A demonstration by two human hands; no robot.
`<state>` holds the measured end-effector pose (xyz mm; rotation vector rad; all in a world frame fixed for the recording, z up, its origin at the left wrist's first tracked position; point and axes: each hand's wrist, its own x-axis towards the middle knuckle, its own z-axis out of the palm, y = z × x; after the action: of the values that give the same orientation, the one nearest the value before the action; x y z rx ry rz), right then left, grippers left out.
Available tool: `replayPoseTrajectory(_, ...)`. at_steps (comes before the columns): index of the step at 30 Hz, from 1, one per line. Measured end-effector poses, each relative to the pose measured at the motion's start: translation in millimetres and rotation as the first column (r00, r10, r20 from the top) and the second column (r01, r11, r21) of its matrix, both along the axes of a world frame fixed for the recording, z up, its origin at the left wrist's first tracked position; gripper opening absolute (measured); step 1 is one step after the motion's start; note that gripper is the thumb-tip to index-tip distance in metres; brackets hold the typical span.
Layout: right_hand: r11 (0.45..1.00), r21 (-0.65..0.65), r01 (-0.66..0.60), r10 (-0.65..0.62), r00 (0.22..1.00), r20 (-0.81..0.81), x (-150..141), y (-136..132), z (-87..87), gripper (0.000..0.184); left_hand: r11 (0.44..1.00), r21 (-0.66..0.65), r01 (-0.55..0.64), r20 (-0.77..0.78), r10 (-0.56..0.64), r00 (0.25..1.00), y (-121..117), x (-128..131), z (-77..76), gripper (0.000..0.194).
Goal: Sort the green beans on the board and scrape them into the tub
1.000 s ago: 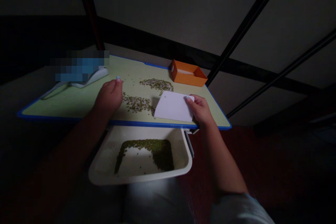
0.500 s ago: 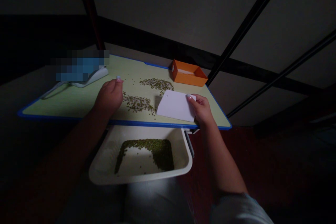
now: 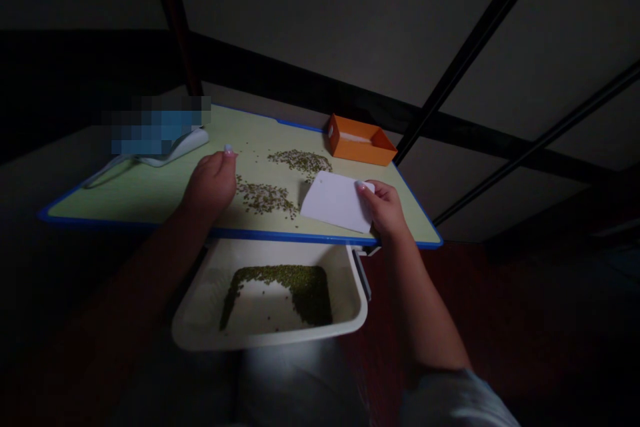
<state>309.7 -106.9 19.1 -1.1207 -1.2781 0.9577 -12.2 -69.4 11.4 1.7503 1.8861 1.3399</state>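
My right hand [image 3: 387, 210] grips a white flat scraper [image 3: 337, 201] by its right end, thumb on top. The scraper is tilted above the front right of the pale green tabletop [image 3: 125, 193]. Left of it lies a patch of small green beans mixed with pale grains [image 3: 267, 199]. A second mixed patch [image 3: 301, 161] is farther back. My left hand [image 3: 210, 183] is closed beside the nearer patch, thumb uppermost; whatever its fingers hold, if anything, is hidden.
A white tub [image 3: 270, 340] with many green beans [image 3: 310, 293] sits below the table's blue front edge. An orange open box [image 3: 363, 150] with pale contents stands at the back right. A pale, curved object [image 3: 175, 149], partly blurred out, lies at the left.
The whole view has shifted very slightly to the right. Both hands, the scraper and the bean patches otherwise keep their places.
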Motion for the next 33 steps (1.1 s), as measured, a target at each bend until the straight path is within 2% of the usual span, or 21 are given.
replayPoseTrajectory(5, 0.999, 0.042, 0.025, -0.025, 1.0, -0.002, 0.6, -0.1, -0.5, 0.053, 1.0, 0.005, 0.008, 0.004, -0.008, 1.0, -2.3, 0.7, 1.5, 0.046)
replayPoseTrajectory(10, 0.998, 0.026, -0.048, 0.048, 0.999, 0.011, 1.1, -1.3, -1.8, 0.053, 1.0, -0.013, -0.003, 0.005, 0.003, 1.0, -2.3, 1.5, 2.9, 0.047)
replayPoseTrajectory(20, 0.995, 0.013, -0.103, 0.102, 0.993, 0.06, 0.9, 0.6, -1.0, 0.058, 1.0, -0.02, 0.004, -0.002, -0.004, 1.0, 0.0, -1.0, 0.7, 0.045)
replayPoseTrajectory(33, 0.995, 0.013, -0.095, 0.094, 0.993, 0.073, -0.6, -0.3, 0.5, 0.059, 1.0, 0.014, 0.003, 0.0, -0.003, 1.0, 2.4, -0.4, -1.1, 0.038)
